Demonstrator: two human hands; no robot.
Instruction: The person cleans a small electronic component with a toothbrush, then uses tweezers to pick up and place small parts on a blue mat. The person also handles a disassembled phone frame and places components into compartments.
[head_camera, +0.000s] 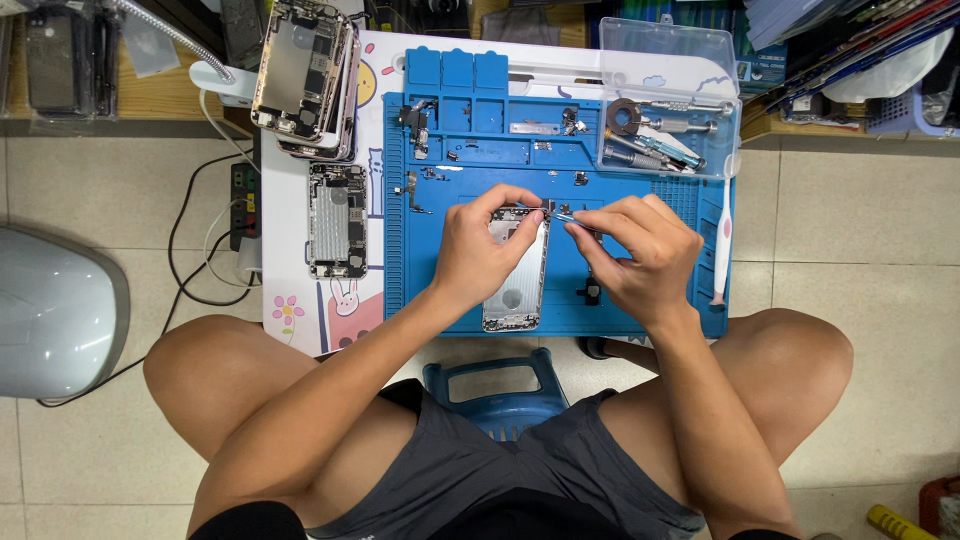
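A silver phone housing (518, 285), opened and emptied, lies on a blue work mat (640, 315). My left hand (482, 250) rests on its upper left part, fingers curled over the top edge and pinching near the top right corner. My right hand (642, 250) holds a thin metal tool (567, 214), its tip at that same corner of the housing. Both hands nearly touch above the phone.
Small screws and parts lie scattered on the mat's upper area. A clear plastic box (668, 100) holds screwdrivers at the upper right. A stack of opened phones (305, 75) and one more phone (337, 220) lie left. A white brush (722, 250) lies right; a blue stool (497, 390) below.
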